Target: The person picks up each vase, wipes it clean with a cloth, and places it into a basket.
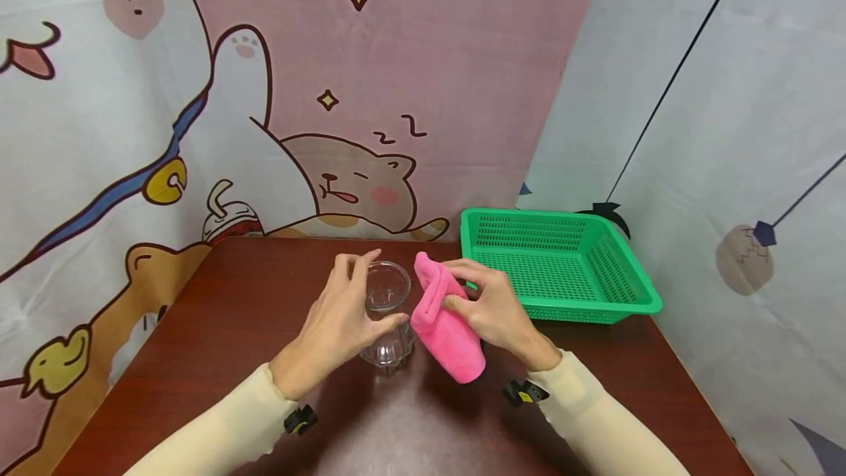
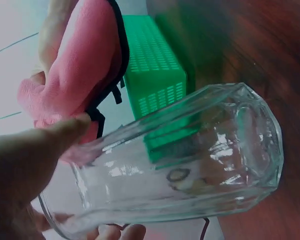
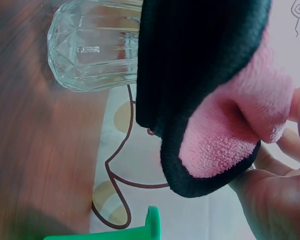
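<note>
A tall clear glass (image 1: 388, 344) with faceted sides stands upright on the table. My left hand (image 1: 337, 314) is spread in a C about its upper part, thumb on the near side and fingers by the far side of the rim. Its thumb (image 2: 70, 132) and fingertips (image 2: 132, 232) lie either side of the glass in the left wrist view. To the right of the glass, my right hand (image 1: 485, 307) pinches a folded pink plush cloth (image 1: 456, 347), raised over the table. Black edging (image 3: 180, 182) runs along the cloth in the right wrist view.
A green plastic basket (image 1: 651, 303) with slotted sides sits at the back right of the dark red-brown table (image 1: 218, 329). Cartoon-printed curtains (image 1: 476, 79) hang behind the table and along its sides.
</note>
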Demonstrator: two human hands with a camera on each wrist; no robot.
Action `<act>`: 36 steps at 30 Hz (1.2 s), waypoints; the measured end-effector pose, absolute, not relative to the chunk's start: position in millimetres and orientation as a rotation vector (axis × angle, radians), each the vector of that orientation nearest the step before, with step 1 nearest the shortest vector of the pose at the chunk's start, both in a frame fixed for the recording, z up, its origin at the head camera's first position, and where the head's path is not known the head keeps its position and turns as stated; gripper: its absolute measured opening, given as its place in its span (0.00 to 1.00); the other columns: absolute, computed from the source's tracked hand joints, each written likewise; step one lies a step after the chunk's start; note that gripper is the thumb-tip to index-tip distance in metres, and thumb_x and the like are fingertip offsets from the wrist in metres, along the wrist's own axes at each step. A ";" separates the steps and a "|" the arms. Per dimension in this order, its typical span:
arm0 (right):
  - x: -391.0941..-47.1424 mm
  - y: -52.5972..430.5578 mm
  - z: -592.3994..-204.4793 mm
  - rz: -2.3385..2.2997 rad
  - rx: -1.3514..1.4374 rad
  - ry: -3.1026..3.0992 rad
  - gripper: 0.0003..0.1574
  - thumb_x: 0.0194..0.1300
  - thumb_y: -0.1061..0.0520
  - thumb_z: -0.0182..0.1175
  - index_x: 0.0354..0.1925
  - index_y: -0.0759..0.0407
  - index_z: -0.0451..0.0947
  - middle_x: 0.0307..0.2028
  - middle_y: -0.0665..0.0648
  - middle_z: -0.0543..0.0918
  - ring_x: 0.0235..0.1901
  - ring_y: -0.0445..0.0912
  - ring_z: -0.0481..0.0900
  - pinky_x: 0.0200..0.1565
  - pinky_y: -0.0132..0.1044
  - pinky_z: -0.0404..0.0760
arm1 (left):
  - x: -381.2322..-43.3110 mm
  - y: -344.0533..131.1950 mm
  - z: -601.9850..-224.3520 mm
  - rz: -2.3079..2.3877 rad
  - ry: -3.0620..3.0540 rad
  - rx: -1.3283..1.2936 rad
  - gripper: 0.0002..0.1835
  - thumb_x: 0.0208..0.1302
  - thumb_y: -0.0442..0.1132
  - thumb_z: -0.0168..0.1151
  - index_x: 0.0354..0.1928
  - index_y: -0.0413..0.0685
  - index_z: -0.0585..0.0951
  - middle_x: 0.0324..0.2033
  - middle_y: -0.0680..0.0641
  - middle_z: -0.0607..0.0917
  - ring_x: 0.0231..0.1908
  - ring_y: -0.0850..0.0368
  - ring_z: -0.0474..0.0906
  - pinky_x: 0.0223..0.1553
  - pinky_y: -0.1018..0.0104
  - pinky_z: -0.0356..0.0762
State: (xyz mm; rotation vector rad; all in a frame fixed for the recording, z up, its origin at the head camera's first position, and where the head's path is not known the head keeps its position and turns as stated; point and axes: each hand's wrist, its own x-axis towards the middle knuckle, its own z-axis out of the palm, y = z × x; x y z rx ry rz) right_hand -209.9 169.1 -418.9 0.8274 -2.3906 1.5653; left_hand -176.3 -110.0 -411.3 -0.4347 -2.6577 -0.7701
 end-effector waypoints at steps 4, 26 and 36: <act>-208.0 170.1 -419.2 1.555 0.824 -2.385 0.28 0.69 0.66 0.83 0.65 0.54 0.94 0.65 0.57 0.93 0.63 0.55 0.90 0.50 0.42 0.98 | -174.4 -106.1 -412.7 -0.763 -2.622 -0.398 0.57 0.55 0.52 0.97 0.81 0.42 0.73 0.62 0.37 0.74 0.55 0.41 0.83 0.48 0.47 0.96; -203.9 173.8 -421.3 1.557 0.807 -2.404 0.29 0.69 0.66 0.83 0.66 0.52 0.94 0.65 0.56 0.93 0.63 0.55 0.89 0.50 0.42 0.98 | -170.3 -120.6 -410.7 -0.950 -2.626 -0.578 0.54 0.56 0.34 0.94 0.85 0.46 0.77 0.64 0.34 0.77 0.54 0.45 0.91 0.53 0.52 0.92; -201.5 169.3 -423.9 1.572 0.827 -2.420 0.28 0.70 0.66 0.82 0.66 0.51 0.94 0.65 0.54 0.93 0.64 0.53 0.89 0.51 0.39 0.97 | -175.7 -134.7 -406.3 -1.031 -2.644 -0.838 0.53 0.62 0.30 0.90 0.86 0.37 0.71 0.71 0.35 0.81 0.63 0.41 0.91 0.66 0.42 0.91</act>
